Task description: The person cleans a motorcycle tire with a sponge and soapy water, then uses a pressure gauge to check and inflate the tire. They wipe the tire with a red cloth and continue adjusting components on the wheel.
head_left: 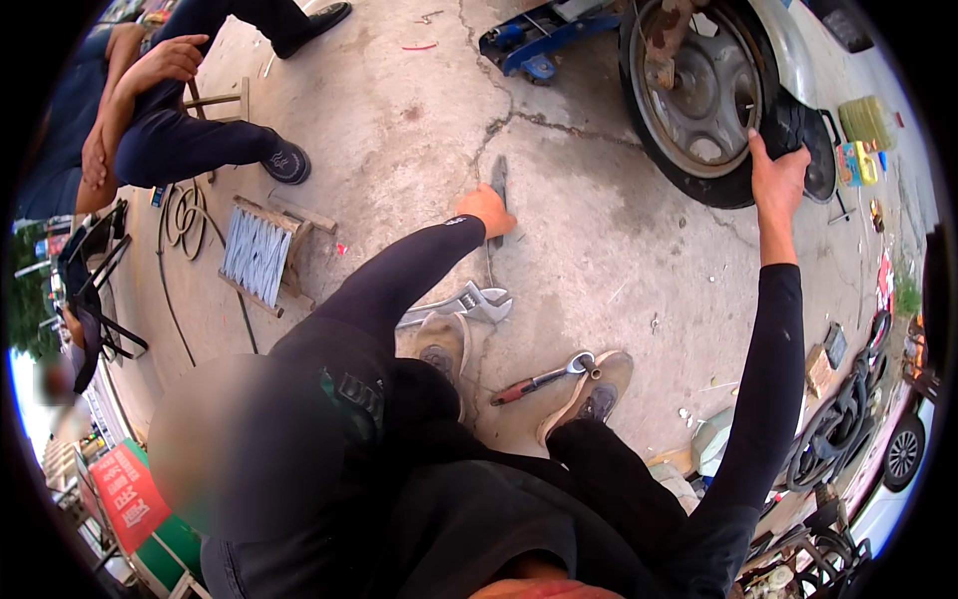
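My left hand (pixel 486 212) is closed around a dark, flat, narrow metal bar (pixel 500 180) low over the concrete; its exact kind is hard to make out. My right hand (pixel 778 182) grips the edge of a black-tyred car wheel (pixel 699 85), the thumb on the near sidewall and the fingers over the tread. A large adjustable wrench (pixel 467 302) lies by my left shoe. Beside my right shoe rests a ratchet wrench (pixel 539 382) with a red and black handle and a socket on its head.
A blue floor jack (pixel 539 50) stands left of the wheel. At the left are a low woven stool (pixel 257 256), a coiled hose (pixel 185 222) and a seated person (pixel 160 110). Yellowish containers (pixel 866 125) stand at the far right, with dark rubber tubes (pixel 843 429) nearer me.
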`<act>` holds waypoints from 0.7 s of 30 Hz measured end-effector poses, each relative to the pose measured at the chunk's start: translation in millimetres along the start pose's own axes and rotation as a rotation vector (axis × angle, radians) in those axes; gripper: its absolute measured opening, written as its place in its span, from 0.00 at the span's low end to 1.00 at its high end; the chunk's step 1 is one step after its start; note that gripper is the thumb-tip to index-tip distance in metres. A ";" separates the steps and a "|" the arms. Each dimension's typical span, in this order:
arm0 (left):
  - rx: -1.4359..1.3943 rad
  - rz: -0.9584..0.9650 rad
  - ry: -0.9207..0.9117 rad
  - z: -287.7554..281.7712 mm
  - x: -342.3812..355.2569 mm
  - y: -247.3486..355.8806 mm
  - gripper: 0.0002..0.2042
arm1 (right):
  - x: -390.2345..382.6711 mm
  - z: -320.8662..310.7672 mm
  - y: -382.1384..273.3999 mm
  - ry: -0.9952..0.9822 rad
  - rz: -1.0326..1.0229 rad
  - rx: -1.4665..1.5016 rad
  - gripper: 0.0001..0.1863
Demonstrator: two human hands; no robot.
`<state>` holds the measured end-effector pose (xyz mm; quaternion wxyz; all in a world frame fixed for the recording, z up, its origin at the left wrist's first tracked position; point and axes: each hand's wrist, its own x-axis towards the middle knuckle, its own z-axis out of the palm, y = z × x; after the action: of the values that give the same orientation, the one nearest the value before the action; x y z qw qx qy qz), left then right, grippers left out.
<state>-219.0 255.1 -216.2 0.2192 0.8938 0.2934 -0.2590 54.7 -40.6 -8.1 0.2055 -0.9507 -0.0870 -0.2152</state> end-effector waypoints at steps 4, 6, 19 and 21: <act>-0.377 -0.035 -0.297 -28.2 14.6 1.5 0.32 | 0.3 -10.5 -2.5 -0.064 0.023 0.051 0.40; -0.812 -0.130 -0.458 -35.2 18.3 -10.4 0.23 | -0.1 -9.0 -1.9 -0.083 0.035 0.022 0.41; -1.218 0.061 -0.782 -80.8 11.4 -26.4 0.15 | 13.4 -25.3 -29.9 -0.152 0.104 -0.064 0.38; -1.254 0.115 -0.735 -95.4 1.6 -23.2 0.16 | 16.9 -22.6 -28.1 -0.148 0.079 -0.065 0.38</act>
<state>-200.9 324.5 -149.3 0.7877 0.4693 0.2467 -0.3137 54.2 -23.7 27.9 0.1760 -0.9729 -0.0572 -0.1387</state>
